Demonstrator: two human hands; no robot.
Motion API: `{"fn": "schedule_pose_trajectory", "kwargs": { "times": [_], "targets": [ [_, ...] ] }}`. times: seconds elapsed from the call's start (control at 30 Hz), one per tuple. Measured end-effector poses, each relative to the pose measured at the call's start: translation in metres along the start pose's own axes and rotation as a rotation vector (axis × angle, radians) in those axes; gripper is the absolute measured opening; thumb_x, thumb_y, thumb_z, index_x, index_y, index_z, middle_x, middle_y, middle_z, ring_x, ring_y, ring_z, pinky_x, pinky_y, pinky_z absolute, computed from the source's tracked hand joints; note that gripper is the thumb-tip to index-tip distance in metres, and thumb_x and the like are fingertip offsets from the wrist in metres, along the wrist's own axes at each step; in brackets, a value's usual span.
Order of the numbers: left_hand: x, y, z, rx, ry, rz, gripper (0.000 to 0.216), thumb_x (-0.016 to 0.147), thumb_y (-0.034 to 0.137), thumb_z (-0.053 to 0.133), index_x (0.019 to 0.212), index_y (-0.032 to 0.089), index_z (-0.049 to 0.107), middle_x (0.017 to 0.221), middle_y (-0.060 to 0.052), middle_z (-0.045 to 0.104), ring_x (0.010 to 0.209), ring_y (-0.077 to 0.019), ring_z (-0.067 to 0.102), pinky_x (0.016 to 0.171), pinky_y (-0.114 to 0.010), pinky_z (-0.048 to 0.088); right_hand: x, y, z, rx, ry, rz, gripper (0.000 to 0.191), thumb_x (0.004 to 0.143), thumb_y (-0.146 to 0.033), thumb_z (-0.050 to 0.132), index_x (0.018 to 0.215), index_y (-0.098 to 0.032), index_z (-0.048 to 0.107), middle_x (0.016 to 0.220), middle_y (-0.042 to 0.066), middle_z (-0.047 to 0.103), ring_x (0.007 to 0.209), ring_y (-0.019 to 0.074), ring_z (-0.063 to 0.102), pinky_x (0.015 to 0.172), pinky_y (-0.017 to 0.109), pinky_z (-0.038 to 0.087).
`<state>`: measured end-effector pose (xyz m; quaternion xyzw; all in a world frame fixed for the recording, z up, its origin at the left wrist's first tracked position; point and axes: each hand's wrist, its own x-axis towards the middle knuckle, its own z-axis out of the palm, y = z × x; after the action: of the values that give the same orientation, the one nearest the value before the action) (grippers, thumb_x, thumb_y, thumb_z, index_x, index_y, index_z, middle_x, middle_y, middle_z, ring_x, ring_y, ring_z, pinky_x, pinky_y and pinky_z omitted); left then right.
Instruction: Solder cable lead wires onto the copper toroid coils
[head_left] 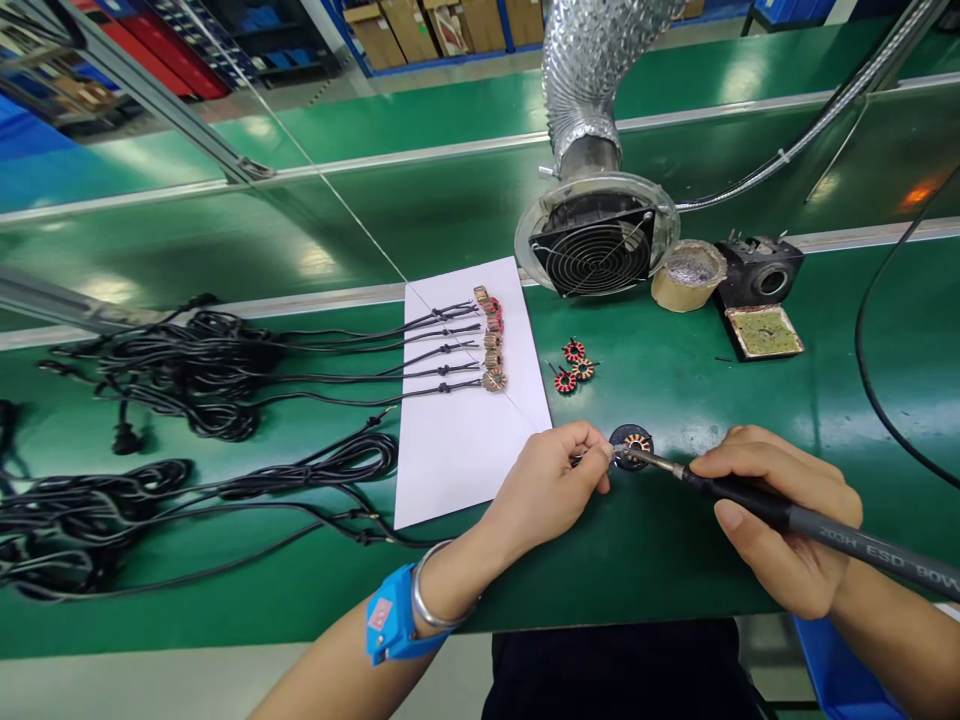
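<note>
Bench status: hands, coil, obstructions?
Right hand grips soldering iron, tip at wound coil. Left hand pinches thin lead beside it. Coil sits on black round base. Three loose coils beyond, clear of iron.

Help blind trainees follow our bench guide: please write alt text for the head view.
A right hand holds a soldering iron at a ring coil on a green bench while the left hand pinches what looks like a wire end beside it. Beyond are three loose coils and a fan; to the left, black cables reach onto a white sheet.
</note>
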<state>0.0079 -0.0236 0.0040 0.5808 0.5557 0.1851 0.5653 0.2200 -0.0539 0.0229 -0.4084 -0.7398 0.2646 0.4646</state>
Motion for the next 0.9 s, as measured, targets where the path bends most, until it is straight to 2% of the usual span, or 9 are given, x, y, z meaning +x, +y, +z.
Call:
{"fn": "schedule_pose_trajectory", "kwargs": {
  "times": [0.37, 0.63, 0.9],
  "targets": [
    [-0.0001, -0.0021, 0.0002, -0.011, -0.008, 0.0, 0.023, 0.09, 0.033, 0.047, 0.075, 0.02, 0.058, 0.064, 0.003, 0.064, 0.052, -0.0099, 0.042, 0.055, -0.023, 0.034, 0.0, 0.003, 0.0006, 0.029, 0.048, -0.045, 0.02, 0.08, -0.013, 0.052, 0.096, -0.016, 0.063, 0.072, 0.005, 0.06, 0.058, 0.0157, 0.054, 0.052, 0.032, 0.043],
    [-0.0014, -0.0005, -0.0006, 0.007, -0.012, -0.008, 0.022, 0.09, 0.035, 0.048, 0.078, 0.02, 0.058, 0.065, 0.003, 0.064, 0.057, -0.0112, 0.049, 0.057, -0.024, 0.036, 0.0, 0.0035, 0.001, 0.006, 0.008, -0.039, 0.018, 0.08, -0.014, 0.052, 0.094, -0.016, 0.063, 0.071, 0.005, 0.061, 0.057, 0.015, 0.054, 0.049, 0.03, 0.041],
    [-0.0006, -0.0001, -0.0003, 0.021, -0.01, -0.002, 0.022, 0.09, 0.035, 0.048, 0.077, 0.02, 0.058, 0.064, 0.003, 0.063, 0.057, -0.011, 0.048, 0.057, -0.024, 0.035, 0.0019, 0.0023, 0.0008, -0.001, -0.004, -0.054, 0.02, 0.079, -0.013, 0.052, 0.096, -0.016, 0.063, 0.069, 0.005, 0.061, 0.055, 0.0149, 0.054, 0.047, 0.03, 0.041]
  ]
}}
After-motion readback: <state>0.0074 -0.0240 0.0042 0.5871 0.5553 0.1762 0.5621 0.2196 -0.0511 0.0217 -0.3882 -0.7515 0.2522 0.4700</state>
